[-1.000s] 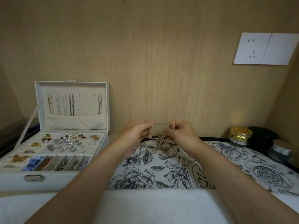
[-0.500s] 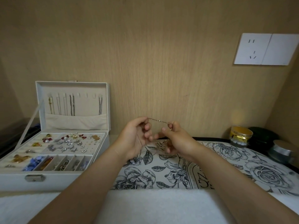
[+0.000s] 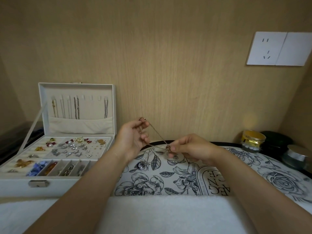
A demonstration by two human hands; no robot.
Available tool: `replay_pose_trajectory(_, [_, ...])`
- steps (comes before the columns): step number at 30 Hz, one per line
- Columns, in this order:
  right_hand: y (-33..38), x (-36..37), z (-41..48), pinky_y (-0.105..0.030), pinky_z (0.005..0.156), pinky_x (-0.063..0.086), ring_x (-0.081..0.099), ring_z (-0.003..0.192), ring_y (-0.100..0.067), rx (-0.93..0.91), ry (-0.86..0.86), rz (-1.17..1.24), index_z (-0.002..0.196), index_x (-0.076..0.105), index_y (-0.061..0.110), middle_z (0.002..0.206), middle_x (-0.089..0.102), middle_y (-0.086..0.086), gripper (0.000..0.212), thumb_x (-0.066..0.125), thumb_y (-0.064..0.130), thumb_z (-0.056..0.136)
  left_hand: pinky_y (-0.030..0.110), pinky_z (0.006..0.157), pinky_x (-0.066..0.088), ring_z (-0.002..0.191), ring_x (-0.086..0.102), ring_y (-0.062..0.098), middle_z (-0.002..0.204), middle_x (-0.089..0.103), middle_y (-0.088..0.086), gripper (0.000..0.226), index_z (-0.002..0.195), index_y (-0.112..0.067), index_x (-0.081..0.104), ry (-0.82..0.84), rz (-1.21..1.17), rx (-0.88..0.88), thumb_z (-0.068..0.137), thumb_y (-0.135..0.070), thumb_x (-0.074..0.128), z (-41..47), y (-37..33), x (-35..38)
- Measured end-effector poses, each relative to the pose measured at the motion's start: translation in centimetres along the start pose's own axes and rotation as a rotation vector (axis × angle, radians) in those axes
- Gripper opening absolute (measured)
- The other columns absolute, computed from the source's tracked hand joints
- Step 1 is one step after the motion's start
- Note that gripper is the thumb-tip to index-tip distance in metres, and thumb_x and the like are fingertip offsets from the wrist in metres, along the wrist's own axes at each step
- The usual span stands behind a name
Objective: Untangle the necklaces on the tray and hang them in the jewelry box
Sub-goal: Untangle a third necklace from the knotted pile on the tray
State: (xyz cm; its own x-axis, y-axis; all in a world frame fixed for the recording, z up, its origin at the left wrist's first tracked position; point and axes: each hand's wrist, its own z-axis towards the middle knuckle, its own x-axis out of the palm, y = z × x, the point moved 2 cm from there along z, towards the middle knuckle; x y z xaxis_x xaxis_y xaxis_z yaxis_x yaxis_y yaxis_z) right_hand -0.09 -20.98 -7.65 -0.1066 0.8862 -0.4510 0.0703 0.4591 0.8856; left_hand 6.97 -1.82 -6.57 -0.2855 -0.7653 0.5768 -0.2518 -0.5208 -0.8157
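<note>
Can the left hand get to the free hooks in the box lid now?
Probably yes: the open lid stands close beside the left hand with nothing between, though the right hand also pinches the chain.

A: What can't be read here?
B: The necklace chain [image 3: 157,134] is too thin to tell links. Its upper end vanishes among the left hand's [image 3: 133,137] curled fingers. There's a small reddish lump at the right hand's [image 3: 190,147] fingertips, clasp or charm, can't tell.
A: And the tray [image 3: 278,179]?
B: Near rim hidden under a white cloth [image 3: 168,215], lettering partly covered by the right forearm, right side cut by the frame edge.
A: The jewelry box [image 3: 15,186]?
B: Left corner cut off; hung chains [image 3: 76,108] drop behind the lid pocket — lower ends hidden. Compartment pcs too small to ID.
</note>
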Motion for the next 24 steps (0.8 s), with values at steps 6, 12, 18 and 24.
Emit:
replay_pose_trajectory(6, [-0.2,-0.4,0.2,-0.022,0.045,0.026,0.031,0.042,-0.005,0.001,-0.074,0.013,0.101,0.078,0.015,0.070,0.071,0.010,0.014,0.071,0.022,0.092,0.022,0.041,0.034,0.042,0.027,0.012,0.097,0.076,0.006,0.012,0.085,-0.014,0.045,-0.082,0.065,0.035,0.095,-0.014,0.037,-0.3,0.5,-0.4])
replay_pose_trajectory(12, [-0.1,-0.5,0.2,-0.021,0.046,0.034,0.045,0.046,0.002,-0.043,-0.137,-0.016,0.100,0.077,0.022,0.076,0.066,0.007,0.012,0.076,0.023,0.087,0.027,0.047,0.039,0.044,0.032,0.013,0.105,0.075,0.009,0.011,0.088,-0.014,0.046,-0.120,0.115,0.077,0.095,-0.014,0.037,-0.3,1.1,-0.6])
replay_pose_trajectory(18, [-0.4,-0.5,0.2,-0.021,0.041,0.033,0.046,0.046,0.000,-0.077,-0.128,0.051,0.103,0.075,0.016,0.079,0.066,0.003,0.016,0.071,0.008,0.090,0.028,0.045,0.042,0.051,0.041,0.014,0.091,0.069,0.009,0.021,0.087,-0.009,0.051,-0.172,0.218,0.053,0.100,-0.018,0.038,0.2,1.8,-1.0])
replay_pose_trajectory(24, [-0.1,-0.3,0.2,-0.012,0.072,0.053,0.068,0.077,-0.004,-0.171,-0.159,0.064,0.095,0.078,0.014,0.088,0.076,-0.003,0.018,0.074,0.001,0.085,0.033,0.049,0.052,0.055,0.049,0.018,0.091,0.068,0.016,0.019,0.095,-0.003,0.053,-0.232,0.510,0.007,0.102,-0.011,0.038,0.9,2.6,-1.3])
